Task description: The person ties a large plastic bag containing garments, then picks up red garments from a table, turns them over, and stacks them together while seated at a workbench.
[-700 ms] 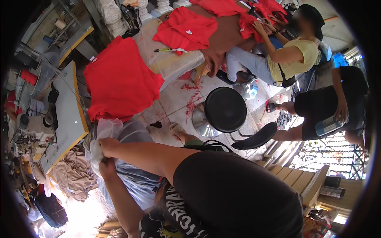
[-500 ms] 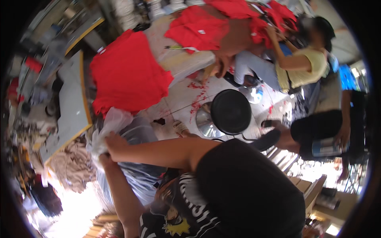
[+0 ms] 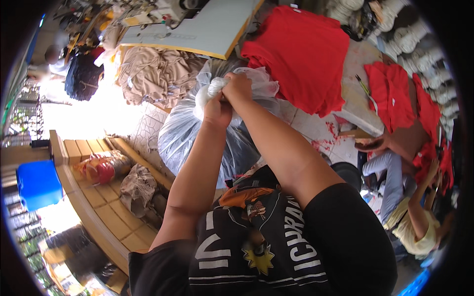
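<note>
Both your hands are closed tight on the twisted neck of the full plastic bag, just in front of you.
Left hand (image 3: 217, 112) grips low, right hand (image 3: 238, 88) just above, no visible gap in either; fingers partly hidden. Plastic bag (image 3: 233, 148) bulges below your wrists; base hidden. Likely soft and bulky, fairly heavy if packed with cloth; film probably slippery and tearable, so the rope-like neck (image 3: 216, 87) is your best hold. Around it: grey tabletop (image 3: 192, 32) beyond, beige fabric pile (image 3: 153, 74) close at left, red fabric (image 3: 301, 59) right by the loose plastic, wooden bench (image 3: 111, 219) nearer left. Those crowd the bag's far side and left.
</note>
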Action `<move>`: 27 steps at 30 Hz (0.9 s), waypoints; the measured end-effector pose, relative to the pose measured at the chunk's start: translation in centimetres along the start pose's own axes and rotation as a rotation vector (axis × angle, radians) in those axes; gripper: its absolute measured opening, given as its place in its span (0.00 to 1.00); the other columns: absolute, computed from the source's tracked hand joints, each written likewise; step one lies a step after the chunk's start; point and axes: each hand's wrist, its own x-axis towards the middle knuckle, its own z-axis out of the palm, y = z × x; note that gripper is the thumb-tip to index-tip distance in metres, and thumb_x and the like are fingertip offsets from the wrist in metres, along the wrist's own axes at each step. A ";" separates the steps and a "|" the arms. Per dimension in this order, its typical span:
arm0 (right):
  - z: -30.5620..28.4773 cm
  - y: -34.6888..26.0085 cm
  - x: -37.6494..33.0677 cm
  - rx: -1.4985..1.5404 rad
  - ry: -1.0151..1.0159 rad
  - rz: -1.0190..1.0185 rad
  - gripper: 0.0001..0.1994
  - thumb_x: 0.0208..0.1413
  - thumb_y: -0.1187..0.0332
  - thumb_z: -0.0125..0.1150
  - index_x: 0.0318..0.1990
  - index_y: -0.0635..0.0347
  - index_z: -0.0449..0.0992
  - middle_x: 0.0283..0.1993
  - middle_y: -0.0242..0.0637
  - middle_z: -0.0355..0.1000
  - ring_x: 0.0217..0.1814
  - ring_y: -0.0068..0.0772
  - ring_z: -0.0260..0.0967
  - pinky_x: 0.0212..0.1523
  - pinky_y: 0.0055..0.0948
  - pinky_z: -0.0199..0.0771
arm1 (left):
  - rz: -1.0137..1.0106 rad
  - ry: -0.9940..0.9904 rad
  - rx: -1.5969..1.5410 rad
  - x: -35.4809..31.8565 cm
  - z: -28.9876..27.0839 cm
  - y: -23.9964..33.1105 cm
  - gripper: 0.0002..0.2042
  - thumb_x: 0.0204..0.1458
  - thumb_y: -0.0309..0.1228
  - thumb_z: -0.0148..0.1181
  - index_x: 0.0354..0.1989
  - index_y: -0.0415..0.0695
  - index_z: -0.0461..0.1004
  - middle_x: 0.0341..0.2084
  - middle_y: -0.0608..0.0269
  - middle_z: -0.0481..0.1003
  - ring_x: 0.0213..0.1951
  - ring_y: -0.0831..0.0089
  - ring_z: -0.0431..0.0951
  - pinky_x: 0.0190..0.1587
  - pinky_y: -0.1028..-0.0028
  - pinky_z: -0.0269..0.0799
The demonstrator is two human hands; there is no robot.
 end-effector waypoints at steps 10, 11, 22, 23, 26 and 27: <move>0.0 3.1 3.6 0.373 -0.578 -0.153 0.21 0.40 0.75 0.57 0.47 0.56 0.74 0.44 0.46 0.74 0.46 0.40 0.72 0.47 0.32 0.69 | 0.107 0.083 0.044 -1.3 -0.5 -0.4 0.15 0.53 0.29 0.57 0.49 0.45 0.67 0.45 0.65 0.70 0.48 0.73 0.70 0.52 0.73 0.66; -0.1 3.4 4.0 0.411 -0.664 -0.114 0.22 0.40 0.76 0.57 0.48 0.56 0.74 0.44 0.45 0.74 0.45 0.38 0.72 0.46 0.32 0.69 | 0.088 0.108 0.063 -1.6 -0.5 -0.4 0.15 0.53 0.30 0.57 0.49 0.46 0.67 0.44 0.66 0.70 0.48 0.74 0.70 0.52 0.74 0.66; -2.3 3.3 2.0 0.328 -0.456 -0.428 0.20 0.40 0.76 0.60 0.45 0.62 0.70 0.46 0.50 0.69 0.48 0.51 0.67 0.48 0.35 0.68 | 0.251 0.248 0.200 -1.1 -1.4 -1.5 0.17 0.53 0.38 0.59 0.48 0.46 0.67 0.38 0.68 0.73 0.38 0.75 0.74 0.36 0.75 0.72; -3.3 3.6 0.2 0.306 -0.208 -0.523 0.20 0.41 0.73 0.61 0.45 0.62 0.68 0.47 0.52 0.67 0.49 0.55 0.64 0.49 0.37 0.68 | 0.258 0.247 0.172 -0.8 -1.4 -1.8 0.16 0.53 0.38 0.58 0.47 0.45 0.67 0.38 0.68 0.73 0.37 0.77 0.74 0.33 0.77 0.71; -4.6 4.9 -1.6 0.250 -0.135 -0.617 0.26 0.43 0.69 0.64 0.52 0.62 0.65 0.49 0.50 0.65 0.52 0.52 0.62 0.51 0.39 0.66 | 0.299 0.286 0.146 -0.4 -0.1 -2.1 0.14 0.53 0.40 0.58 0.42 0.45 0.69 0.34 0.68 0.73 0.29 0.84 0.72 0.21 0.86 0.63; -4.5 4.9 -2.1 0.288 -0.131 -0.599 0.26 0.43 0.69 0.64 0.52 0.62 0.64 0.49 0.50 0.65 0.52 0.52 0.62 0.51 0.39 0.65 | 0.256 0.324 0.135 -0.3 -0.1 -2.2 0.14 0.51 0.40 0.60 0.41 0.46 0.69 0.32 0.69 0.72 0.26 0.84 0.69 0.20 0.85 0.59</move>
